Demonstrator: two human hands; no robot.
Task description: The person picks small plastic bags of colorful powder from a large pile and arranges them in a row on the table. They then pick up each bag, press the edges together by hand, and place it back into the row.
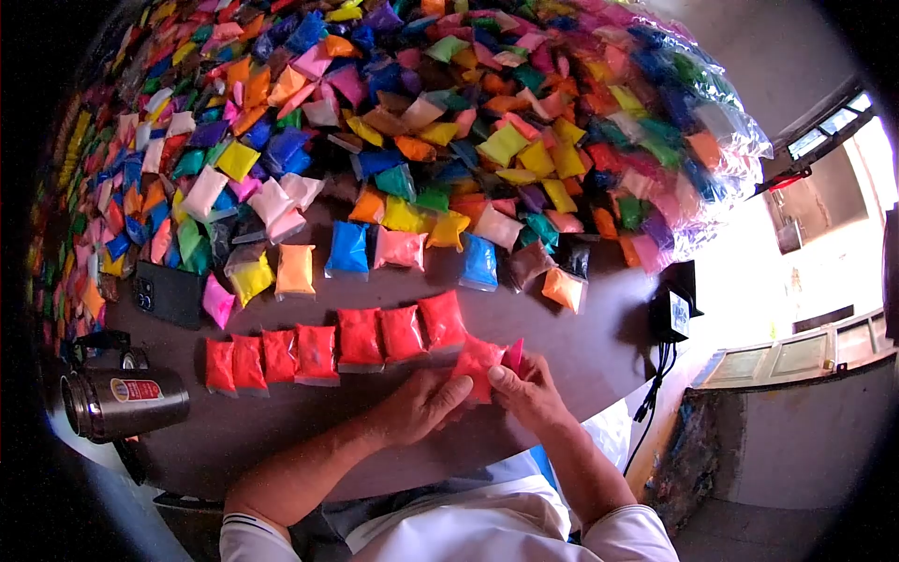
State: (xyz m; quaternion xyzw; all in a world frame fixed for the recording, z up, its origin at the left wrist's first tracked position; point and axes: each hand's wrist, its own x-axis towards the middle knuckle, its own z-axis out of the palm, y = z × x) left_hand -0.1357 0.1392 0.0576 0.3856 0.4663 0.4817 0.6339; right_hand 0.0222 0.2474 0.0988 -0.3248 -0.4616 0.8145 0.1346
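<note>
A small clear bag of red material (480, 359) is held between my two hands over the near side of the table. My left hand (423, 409) is closed on its lower left corner, thumb on top. On the other side, my right hand (531, 393) pinches the bag's right edge with the thumb. A bright pink piece (514, 352) sticks up between the bag and my right fingers; most of it is hidden. Just beyond and to the left, several similar red bags (359, 337) lie side by side in a slanting row.
A huge heap of colourful filled bags (393, 112) covers the table's far side. Loose blue (348, 249) and orange bags (295, 271) lie before it. A dark phone (169, 294) and metal flask (126, 403) are at left. A black box with cables (670, 316) sits at the right edge.
</note>
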